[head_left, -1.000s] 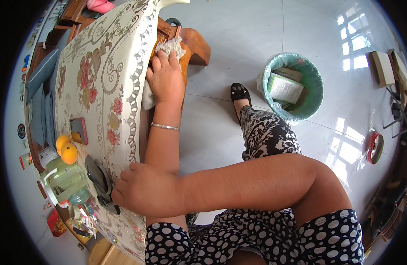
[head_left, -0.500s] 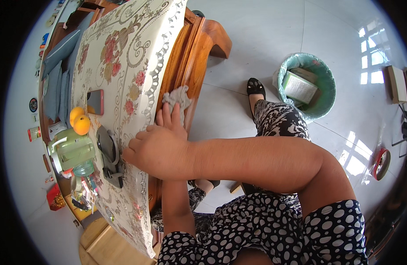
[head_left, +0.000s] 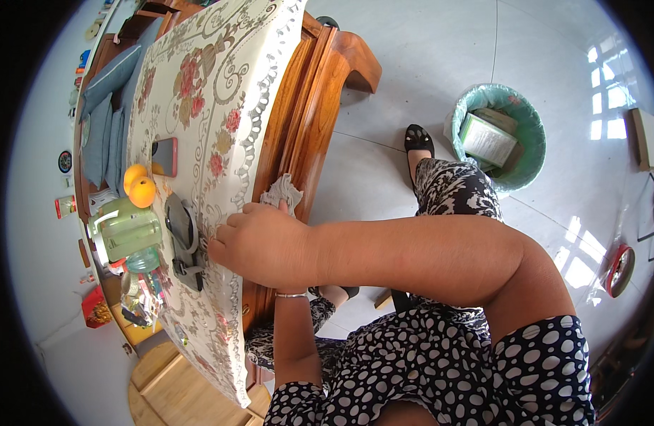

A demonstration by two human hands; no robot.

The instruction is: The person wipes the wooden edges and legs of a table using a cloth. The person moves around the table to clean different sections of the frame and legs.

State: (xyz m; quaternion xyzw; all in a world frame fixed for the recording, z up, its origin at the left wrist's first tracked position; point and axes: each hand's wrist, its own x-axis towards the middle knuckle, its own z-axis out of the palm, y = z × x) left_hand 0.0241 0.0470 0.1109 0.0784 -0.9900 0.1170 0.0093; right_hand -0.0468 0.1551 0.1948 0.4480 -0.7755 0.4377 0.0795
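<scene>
My right forearm reaches across from the right. My right hand (head_left: 259, 241) is closed at the edge of the floral tablecloth (head_left: 206, 153), its fingers bent over the lace border. Beneath it, my left arm comes up from the lower edge with a bracelet (head_left: 291, 295) at the wrist. Most of my left hand (head_left: 283, 206) is hidden behind the right one. A fingertip shows against a crumpled grey cloth (head_left: 281, 192), which lies on the wooden side (head_left: 288, 135) of the table, below the tablecloth's border.
On the table are a phone (head_left: 166, 156), oranges (head_left: 142, 192), a green-tinted pitcher (head_left: 132, 231) and dark glasses (head_left: 178, 224). A lined bin (head_left: 533, 153) holding boxes stands on the floor at right. A wooden stool (head_left: 164, 390) is at lower left; blue cushions (head_left: 96, 138) lie beyond the table.
My left hand and the grey cloth have slid nearer to me along the wooden side, and the hand is now mostly covered. The right hand stays at the tablecloth's edge. The view has shifted slightly.
</scene>
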